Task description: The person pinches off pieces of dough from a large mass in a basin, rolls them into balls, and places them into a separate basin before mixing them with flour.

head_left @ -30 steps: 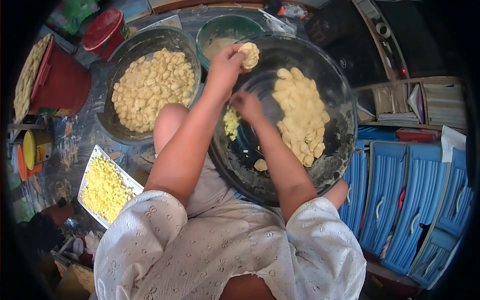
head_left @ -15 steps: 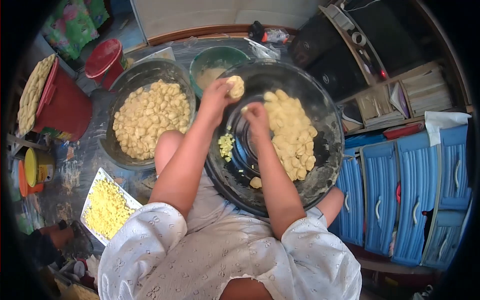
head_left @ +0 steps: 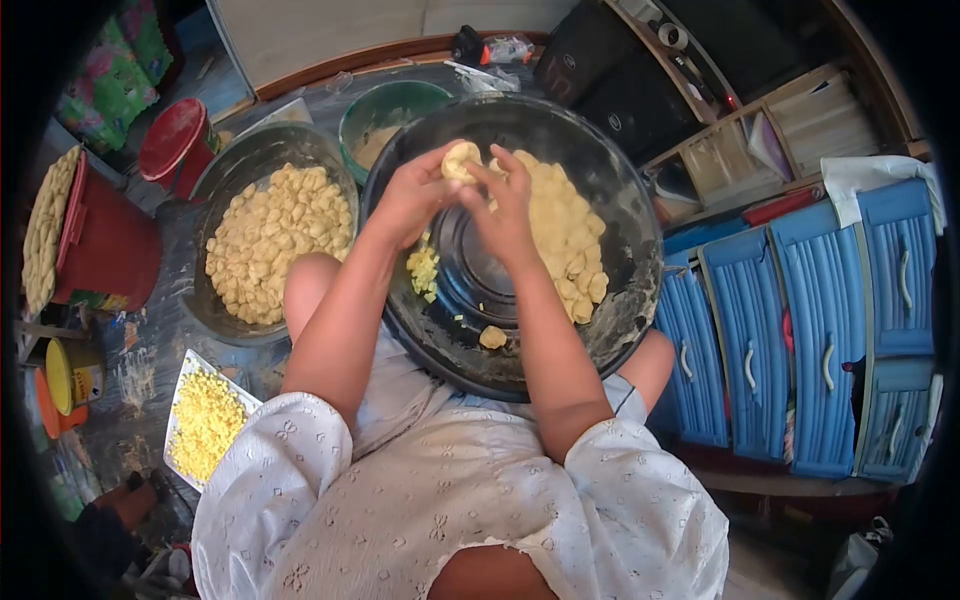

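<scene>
My left hand (head_left: 412,200) holds a round, flattened piece of pale dough (head_left: 459,158) above the black basin (head_left: 445,340). The fingers of my right hand (head_left: 503,205) press on that same piece from the right side. Whether a small cube is pinched there is hidden by the fingers. Inside the basin, a floury heap of dough pieces (head_left: 562,225) lies at the right. A small cluster of yellow cubes (head_left: 423,272) sits at the left, below my left hand. One single dough ball (head_left: 492,337) rests near the basin's front.
Left of the basin stands a grey tub (head_left: 215,300) filled with dough pieces. Behind is a green bowl (head_left: 392,98). A white tray (head_left: 186,372) carries many yellow cubes. Red buckets (head_left: 115,235) line the far left; blue drawers (head_left: 745,340) stand at the right.
My right hand has risen from low in the basin to the dough in my left hand, and its fingers now touch it. The whole view has shifted slightly.
</scene>
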`<act>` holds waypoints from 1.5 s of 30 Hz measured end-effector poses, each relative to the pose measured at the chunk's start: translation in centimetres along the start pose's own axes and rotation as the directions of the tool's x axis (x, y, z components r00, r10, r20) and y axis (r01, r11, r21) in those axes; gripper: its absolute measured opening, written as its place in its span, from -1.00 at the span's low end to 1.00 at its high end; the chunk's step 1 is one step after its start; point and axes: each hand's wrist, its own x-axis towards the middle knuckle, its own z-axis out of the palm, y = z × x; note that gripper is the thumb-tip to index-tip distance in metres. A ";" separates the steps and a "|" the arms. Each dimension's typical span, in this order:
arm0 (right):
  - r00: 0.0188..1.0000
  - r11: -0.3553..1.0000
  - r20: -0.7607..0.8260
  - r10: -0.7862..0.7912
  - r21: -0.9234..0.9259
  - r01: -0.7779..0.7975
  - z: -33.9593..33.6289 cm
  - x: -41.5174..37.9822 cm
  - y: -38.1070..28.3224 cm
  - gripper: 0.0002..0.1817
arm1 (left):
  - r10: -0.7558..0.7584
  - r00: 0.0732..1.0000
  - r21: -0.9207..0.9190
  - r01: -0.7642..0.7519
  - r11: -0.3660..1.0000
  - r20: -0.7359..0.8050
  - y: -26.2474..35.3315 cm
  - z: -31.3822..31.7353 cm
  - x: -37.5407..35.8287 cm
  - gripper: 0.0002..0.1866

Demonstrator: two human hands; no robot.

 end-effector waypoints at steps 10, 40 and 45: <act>0.970 0.883 0.004 0.244 0.414 -0.223 -1.6 -1.8 -0.9 -0.36 | -0.096 0.995 -0.011 0.095 0.995 -0.031 -2.4 0.7 0.4 -0.78; 0.335 0.899 0.839 0.429 -0.361 -0.249 -4.7 -15.4 6.3 -0.55 | 0.214 0.733 -0.135 -0.385 0.913 -0.646 2.5 -5.2 -0.5 -0.38; 0.401 0.920 0.869 0.291 -0.139 -0.368 -3.5 -13.5 8.1 -0.58 | -0.297 0.952 0.499 0.295 0.815 -0.077 -0.9 -0.7 -0.5 -0.36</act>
